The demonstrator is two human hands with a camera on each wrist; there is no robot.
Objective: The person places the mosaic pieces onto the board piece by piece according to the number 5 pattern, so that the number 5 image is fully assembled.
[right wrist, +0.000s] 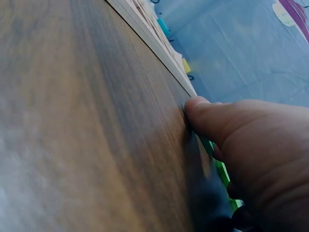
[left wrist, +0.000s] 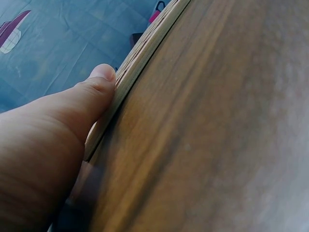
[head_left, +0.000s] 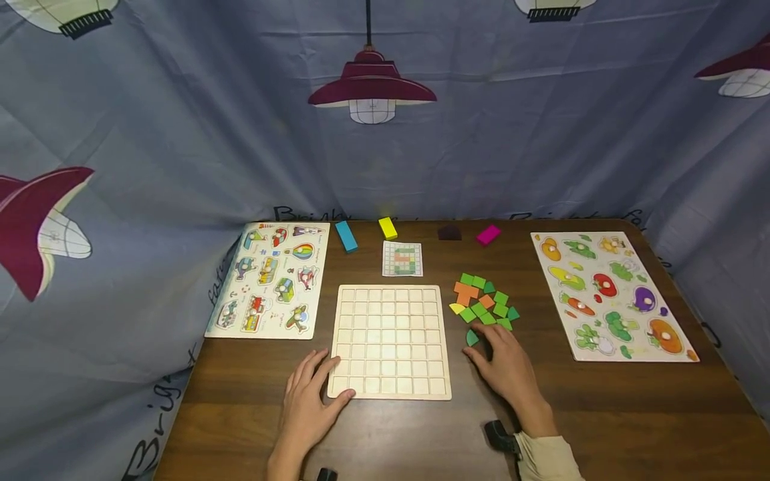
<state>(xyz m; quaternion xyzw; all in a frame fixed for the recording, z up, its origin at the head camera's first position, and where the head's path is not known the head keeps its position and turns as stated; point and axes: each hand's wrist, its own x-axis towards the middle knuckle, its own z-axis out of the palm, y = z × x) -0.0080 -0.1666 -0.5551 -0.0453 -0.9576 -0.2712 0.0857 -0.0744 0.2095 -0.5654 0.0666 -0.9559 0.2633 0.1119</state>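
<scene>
My left hand (head_left: 307,401) rests at the near left corner of a pale wooden grid board (head_left: 388,342), its fingers along the left edge and thumb on the near edge. In the left wrist view the thumb (left wrist: 94,94) touches the board's side. Right of the board, my right hand (head_left: 508,364) pinches a dark green curved piece (head_left: 472,338) between thumb and index finger, low over the table. Just beyond lie several loose pieces: light green squares (head_left: 478,309), an orange stepped piece (head_left: 465,292) and a yellow leaf-shaped piece (head_left: 458,308).
A small pattern card (head_left: 402,259) lies behind the board. Farther back are blue (head_left: 346,236), yellow (head_left: 388,228), dark brown (head_left: 449,232) and magenta (head_left: 488,234) blocks. A vehicle puzzle (head_left: 271,280) lies left, a vegetable puzzle (head_left: 613,297) right. A curtain (head_left: 240,133) hangs behind the table.
</scene>
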